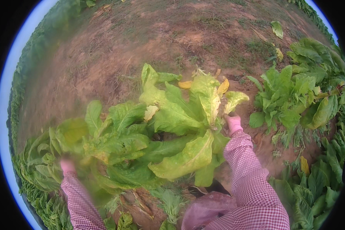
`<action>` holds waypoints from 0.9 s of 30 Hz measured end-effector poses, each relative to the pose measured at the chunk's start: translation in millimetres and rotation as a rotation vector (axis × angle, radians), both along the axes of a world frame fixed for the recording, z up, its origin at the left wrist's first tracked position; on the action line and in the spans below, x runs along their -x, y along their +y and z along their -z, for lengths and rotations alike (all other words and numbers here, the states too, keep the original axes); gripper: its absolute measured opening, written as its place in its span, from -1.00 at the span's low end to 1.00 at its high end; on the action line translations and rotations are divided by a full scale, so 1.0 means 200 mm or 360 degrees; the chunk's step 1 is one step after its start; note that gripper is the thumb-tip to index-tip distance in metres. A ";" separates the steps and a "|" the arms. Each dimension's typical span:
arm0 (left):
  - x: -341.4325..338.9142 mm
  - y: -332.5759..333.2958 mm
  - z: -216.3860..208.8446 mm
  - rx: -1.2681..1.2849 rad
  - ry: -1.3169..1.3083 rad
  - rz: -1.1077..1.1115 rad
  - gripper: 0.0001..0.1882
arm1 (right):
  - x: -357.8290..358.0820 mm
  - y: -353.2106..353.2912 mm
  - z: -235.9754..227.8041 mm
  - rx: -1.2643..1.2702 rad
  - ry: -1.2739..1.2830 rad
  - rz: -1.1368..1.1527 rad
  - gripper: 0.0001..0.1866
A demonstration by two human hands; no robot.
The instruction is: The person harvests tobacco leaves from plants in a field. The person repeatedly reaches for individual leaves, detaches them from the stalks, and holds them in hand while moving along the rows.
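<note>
My right hand, with pink at the wrist, is closed at the base of a curled yellow-green tobacco leaf. It is beside the crown of a broad-leaved tobacco plant, whose leaves spread wide, some yellowing. Small dry yellow leaves show at its top. My left hand is at the left among other green tobacco leaves. Motion blurs it, and its fingers are hidden, so I cannot make out a hold. Both forearms wear red-and-white checked sleeves.
More tobacco plants stand at the right, with a leafy row at the lower right. Brown soil with sparse weeds stretches beyond. A fallen leaf lies at the far right. Dense foliage lines the far left.
</note>
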State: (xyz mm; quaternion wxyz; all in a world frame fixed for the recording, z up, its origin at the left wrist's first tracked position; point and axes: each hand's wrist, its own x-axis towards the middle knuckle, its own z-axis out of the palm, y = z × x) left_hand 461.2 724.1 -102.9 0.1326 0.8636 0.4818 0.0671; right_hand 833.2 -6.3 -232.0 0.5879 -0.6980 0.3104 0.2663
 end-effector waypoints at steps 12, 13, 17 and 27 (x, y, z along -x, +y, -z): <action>-0.37 -0.20 -0.06 0.0260 0.0007 -0.0063 -0.55 | 0.07 0.03 -0.01 -0.0219 -0.0002 -0.0777 -0.55; -0.31 -0.14 -0.08 0.0333 -0.0031 -0.0097 -0.53 | 0.09 0.03 0.33 0.0001 -0.0344 -0.0984 -0.59; -0.21 -0.01 -0.06 0.0319 -0.0115 -0.0228 -0.55 | -0.08 0.28 0.61 0.0930 -0.0376 -0.1541 -0.72; -0.33 -0.28 -0.13 0.0237 -0.0130 -0.0127 -0.60 | -0.36 0.14 -0.40 0.0542 0.0230 -0.0282 -0.57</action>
